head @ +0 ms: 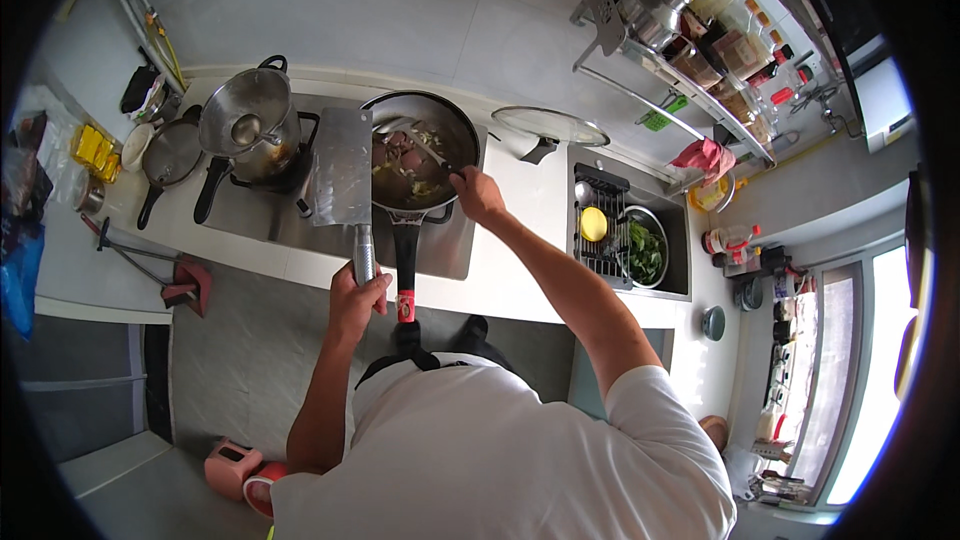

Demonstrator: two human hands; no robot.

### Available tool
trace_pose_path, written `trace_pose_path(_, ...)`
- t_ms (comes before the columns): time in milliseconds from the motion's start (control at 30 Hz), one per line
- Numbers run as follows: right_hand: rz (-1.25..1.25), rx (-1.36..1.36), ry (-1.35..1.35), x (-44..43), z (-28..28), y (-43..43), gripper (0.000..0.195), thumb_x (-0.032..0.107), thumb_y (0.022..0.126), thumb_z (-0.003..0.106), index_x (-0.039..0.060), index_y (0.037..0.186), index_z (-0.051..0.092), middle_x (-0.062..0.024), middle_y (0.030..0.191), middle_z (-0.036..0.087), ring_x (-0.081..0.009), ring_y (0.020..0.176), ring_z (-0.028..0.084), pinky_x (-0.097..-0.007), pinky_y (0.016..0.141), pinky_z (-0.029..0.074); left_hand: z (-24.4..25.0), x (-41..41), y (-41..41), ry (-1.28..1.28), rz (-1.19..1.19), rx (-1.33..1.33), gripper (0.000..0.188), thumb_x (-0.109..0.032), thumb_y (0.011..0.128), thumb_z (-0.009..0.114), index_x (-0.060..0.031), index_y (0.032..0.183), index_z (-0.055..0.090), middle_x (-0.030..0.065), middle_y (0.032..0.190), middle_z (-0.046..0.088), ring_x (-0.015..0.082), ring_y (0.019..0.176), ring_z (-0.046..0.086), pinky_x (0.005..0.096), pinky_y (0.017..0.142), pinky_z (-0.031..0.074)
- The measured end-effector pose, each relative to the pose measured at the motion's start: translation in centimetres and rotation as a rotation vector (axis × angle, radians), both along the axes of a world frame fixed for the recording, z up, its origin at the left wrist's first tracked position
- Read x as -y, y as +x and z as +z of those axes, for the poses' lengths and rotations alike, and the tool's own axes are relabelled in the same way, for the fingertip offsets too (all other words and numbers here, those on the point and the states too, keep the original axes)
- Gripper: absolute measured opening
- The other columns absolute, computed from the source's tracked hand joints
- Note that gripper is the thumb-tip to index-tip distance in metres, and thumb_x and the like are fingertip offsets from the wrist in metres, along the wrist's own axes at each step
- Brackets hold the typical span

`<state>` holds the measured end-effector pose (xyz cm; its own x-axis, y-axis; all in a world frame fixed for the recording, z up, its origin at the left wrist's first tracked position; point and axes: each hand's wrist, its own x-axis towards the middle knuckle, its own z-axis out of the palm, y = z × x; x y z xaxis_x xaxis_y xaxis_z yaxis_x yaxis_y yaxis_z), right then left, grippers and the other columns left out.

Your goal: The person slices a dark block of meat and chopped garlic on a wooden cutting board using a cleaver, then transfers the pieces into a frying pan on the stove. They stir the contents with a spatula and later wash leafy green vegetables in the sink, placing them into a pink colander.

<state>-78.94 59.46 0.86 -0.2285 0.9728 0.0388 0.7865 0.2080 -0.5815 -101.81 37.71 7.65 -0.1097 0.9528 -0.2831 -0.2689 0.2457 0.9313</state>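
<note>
My left hand (354, 301) grips the metal handle of a broad cleaver (343, 169). The flat blade points away from me and covers the left edge of a deep frying pan (463, 127). In that pan lie reddish-brown pieces of meat (409, 156) with pale and yellowish bits, perhaps garlic or ginger. My right hand (481, 196) holds the dark handle of a metal spatula (427, 148) at the pan's right rim. The spatula's head rests among the food. Towards me juts the pan's black handle (406, 259), red near its end, with neither hand on it.
Left of the cleaver, a metal basin (251, 101) with a ladle (247, 130) sits atop a pot. A small pan (171, 156) stands farther left. To the right are a glass lid (551, 124) and a sink (677, 255) holding a bowl of leafy greens (645, 251). A bottle-laden shelf (679, 86) overhangs.
</note>
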Motion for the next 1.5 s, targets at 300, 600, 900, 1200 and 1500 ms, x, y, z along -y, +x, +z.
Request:
trace_pose_path(300,-0.167,-0.231,-0.061,8.1,-2.8,-0.7,0.042,0.030,0.094,0.060,0.0025,0.121,0.044,-0.0313,0.105,0.063,-0.0525,0.095,0.060,-0.0578,0.081,0.049,1.4,-0.8,0.6,0.008,-0.077,-0.038,0.014,-0.008,0.088,0.068,-0.0022,0.091,0.055,0.0021,0.062,0.054,0.0102,0.049,0.051,0.0261,0.046,0.043)
trace_pose_path(600,-0.210,-0.802,-0.345,22.3,7.1,8.3,0.055,0.047,0.099,0.051,-0.0037,0.111,0.068,-0.0207,0.105,0.069,-0.0295,0.099,0.065,-0.0418,0.091,0.049,2.2,0.9,10.5,0.006,-0.397,-0.113,0.014,-0.012,0.091,0.062,-0.0042,0.088,0.051,0.0013,0.059,0.049,0.0106,0.049,0.048,0.0275,0.046,0.045)
trace_pose_path(900,-0.630,-1.548,-0.139,41.1,5.9,26.8,0.033,0.035,0.100,0.061,0.0034,0.107,0.059,-0.0036,0.096,0.063,-0.0097,0.090,0.061,-0.0275,0.077,0.050,2.0,10.0,37.8,0.012,-1.410,-0.133,0.017,-0.013,0.089,0.065,0.0000,0.097,0.058,0.0055,0.078,0.060,0.0164,0.057,0.061,0.0296,0.052,0.053)
trace_pose_path(1200,-1.274,-1.863,0.334,67.1,-2.3,49.5,0.025,0.028,0.100,0.058,0.0039,0.107,0.056,-0.0102,0.095,0.067,-0.0221,0.085,0.071,-0.0376,0.079,0.058,3.1,25.6,64.5,0.093,-2.147,-0.724,0.041,-0.037,0.101,0.053,0.0013,0.097,0.065,0.0109,0.081,0.070,0.0159,0.071,0.068,0.0269,0.065,0.052)
trace_pose_path(1500,-1.710,-1.829,0.670,83.1,-7.8,65.0,0.026,0.034,0.104,0.051,0.0088,0.106,0.053,-0.0079,0.088,0.067,-0.0214,0.080,0.069,-0.0377,0.073,0.057,3.5,30.5,81.1,0.251,-2.102,-0.442,0.021,-0.016,0.099,0.059,0.0031,0.106,0.061,0.0093,0.089,0.067,0.0151,0.082,0.066,0.0284,0.075,0.054)
